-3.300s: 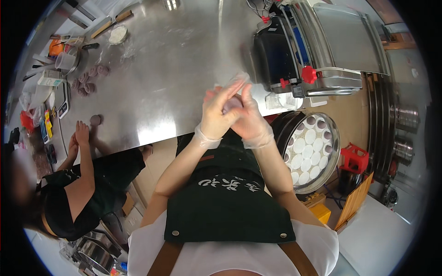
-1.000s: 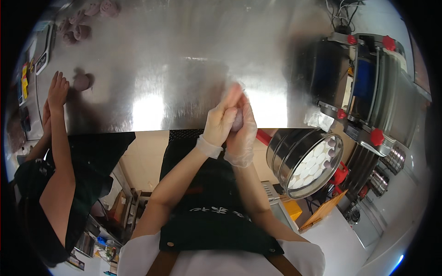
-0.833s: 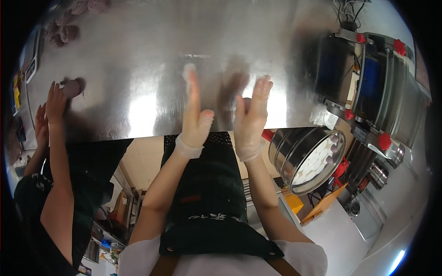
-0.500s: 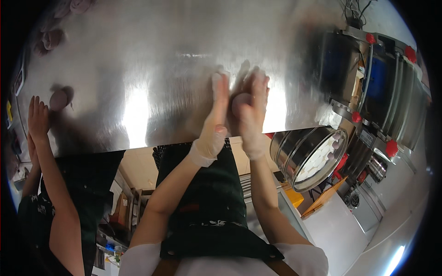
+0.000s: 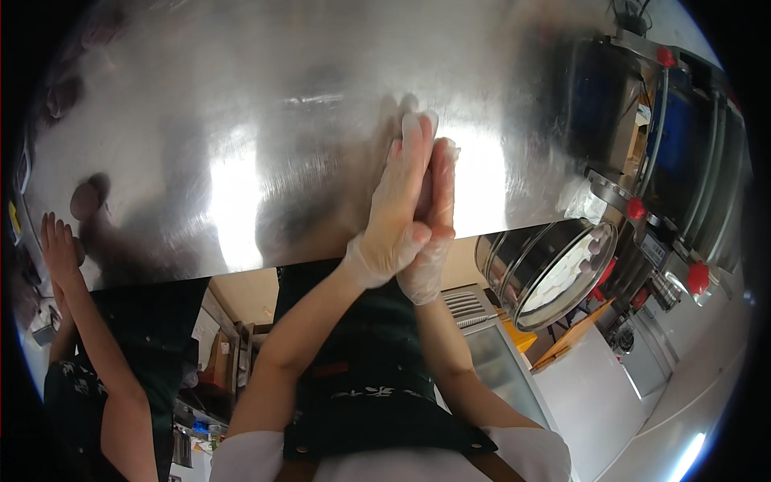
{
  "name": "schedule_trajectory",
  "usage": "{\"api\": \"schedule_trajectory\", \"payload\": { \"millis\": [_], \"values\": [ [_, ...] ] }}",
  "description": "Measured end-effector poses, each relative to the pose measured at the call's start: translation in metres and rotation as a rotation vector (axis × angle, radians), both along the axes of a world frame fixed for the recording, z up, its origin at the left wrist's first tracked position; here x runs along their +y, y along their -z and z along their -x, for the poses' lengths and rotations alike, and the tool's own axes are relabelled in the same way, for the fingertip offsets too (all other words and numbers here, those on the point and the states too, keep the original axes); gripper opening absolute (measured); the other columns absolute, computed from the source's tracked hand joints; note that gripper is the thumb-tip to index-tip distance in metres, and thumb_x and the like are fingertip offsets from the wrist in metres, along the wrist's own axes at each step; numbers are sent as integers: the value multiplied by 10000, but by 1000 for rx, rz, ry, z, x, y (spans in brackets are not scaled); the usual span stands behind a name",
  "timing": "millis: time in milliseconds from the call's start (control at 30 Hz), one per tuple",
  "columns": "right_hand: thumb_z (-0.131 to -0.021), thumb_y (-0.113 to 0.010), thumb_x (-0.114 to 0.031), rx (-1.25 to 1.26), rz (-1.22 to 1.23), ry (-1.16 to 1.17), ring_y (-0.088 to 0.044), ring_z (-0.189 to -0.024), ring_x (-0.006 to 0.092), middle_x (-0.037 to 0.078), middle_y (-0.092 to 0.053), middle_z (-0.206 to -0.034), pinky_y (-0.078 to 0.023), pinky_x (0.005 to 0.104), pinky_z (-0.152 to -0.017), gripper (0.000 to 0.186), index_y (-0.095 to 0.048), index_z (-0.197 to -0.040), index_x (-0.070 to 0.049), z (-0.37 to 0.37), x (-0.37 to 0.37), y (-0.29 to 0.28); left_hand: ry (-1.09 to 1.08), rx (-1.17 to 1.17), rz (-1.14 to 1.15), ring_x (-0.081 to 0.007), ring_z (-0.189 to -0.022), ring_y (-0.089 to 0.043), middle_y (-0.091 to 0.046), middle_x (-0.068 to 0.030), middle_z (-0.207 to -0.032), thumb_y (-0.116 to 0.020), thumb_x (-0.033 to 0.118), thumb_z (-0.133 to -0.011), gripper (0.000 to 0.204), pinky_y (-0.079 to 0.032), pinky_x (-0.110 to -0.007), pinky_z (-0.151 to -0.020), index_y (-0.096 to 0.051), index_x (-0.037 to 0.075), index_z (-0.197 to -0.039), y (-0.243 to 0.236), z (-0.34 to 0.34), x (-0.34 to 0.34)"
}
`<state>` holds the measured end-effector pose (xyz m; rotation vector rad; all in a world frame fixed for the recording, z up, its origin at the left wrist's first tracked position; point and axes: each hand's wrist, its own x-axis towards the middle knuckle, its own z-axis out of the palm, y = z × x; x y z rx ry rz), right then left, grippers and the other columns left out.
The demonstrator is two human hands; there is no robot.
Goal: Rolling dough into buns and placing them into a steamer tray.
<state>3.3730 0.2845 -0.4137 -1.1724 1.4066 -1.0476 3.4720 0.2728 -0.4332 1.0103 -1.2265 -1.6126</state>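
Above the near edge of the steel table [image 5: 321, 185], my hands press together palm to palm, both in clear thin gloves. Pinched between them is a purplish dough ball [image 5: 424, 195], of which only a sliver shows. My left hand [image 5: 391, 205] lies over it with long, straight fingers. On the other side, my right hand [image 5: 438, 205] cups the dough, its thumb crossing near the left thumb. Most of the right palm is hidden behind the left hand.
At the left, another person's hands [image 5: 61, 253] hold a dough piece beside a dough ball [image 5: 84, 201] on the table. A round metal steamer [image 5: 502, 269] with white liners and several purplish balls stands at right, below a machine with red knobs [image 5: 697, 278].
My palms were apart, with the dough ball against my right hand; now they have come together around it. The other person's hands have shifted slightly nearer.
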Motion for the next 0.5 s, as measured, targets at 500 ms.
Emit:
{"api": "schedule_trajectory", "payload": {
  "millis": [500],
  "values": [
    [-931, -196, -746, 113, 78, -86, -114, -1492, 364, 197, -173, -1607, -94, 451, -1210, 979, -153, -1540, 19, 13, -18, 12, -50, 56, -12, -360, -1501, 89, 101, -243, -1618, -261, 908, -776, 1278, -2, -444, -1205, 79, -74, -1520, 2, 0, -9]
  ]
}}
